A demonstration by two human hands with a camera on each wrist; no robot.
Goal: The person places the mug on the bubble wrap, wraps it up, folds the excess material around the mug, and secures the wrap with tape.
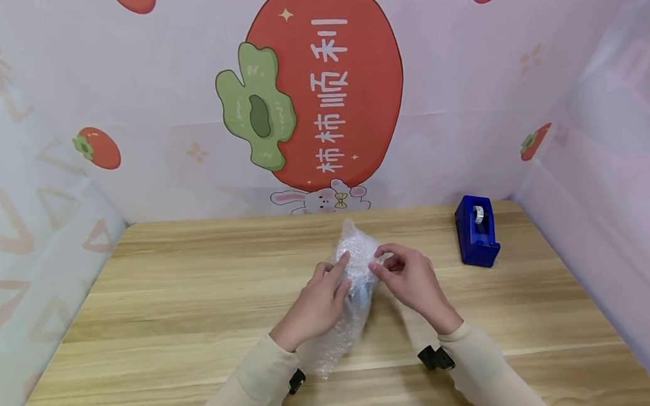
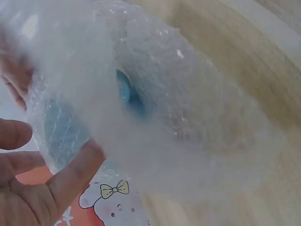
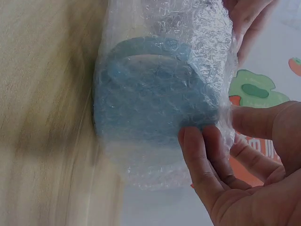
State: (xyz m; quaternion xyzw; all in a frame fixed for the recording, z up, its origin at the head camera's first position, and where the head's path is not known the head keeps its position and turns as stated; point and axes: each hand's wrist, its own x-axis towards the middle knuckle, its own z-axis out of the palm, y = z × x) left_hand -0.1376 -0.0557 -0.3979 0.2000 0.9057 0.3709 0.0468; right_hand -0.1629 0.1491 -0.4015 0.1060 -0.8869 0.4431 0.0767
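A sheet of bubble wrap [image 1: 358, 251] is folded round a light blue object [image 3: 146, 94] near the middle of the table. Through the plastic, the right wrist view shows a curved band like a handle, but the object's exact kind is blurred. From the left, my left hand [image 1: 317, 301] presses the top of the wrapping with outstretched fingers. My right hand [image 1: 415, 281] pinches the wrap's right side between thumb and curled fingers. A loose tail of the wrap trails toward me beneath my left hand, and the left wrist view shows a bit of bare blue inside an opening.
A blue tape dispenser [image 1: 477, 233] with a roll of clear tape stands at the back right of the wooden table [image 1: 168, 314]. Printed cloth walls [image 1: 182, 100] with persimmons enclose the table at the back and both sides.
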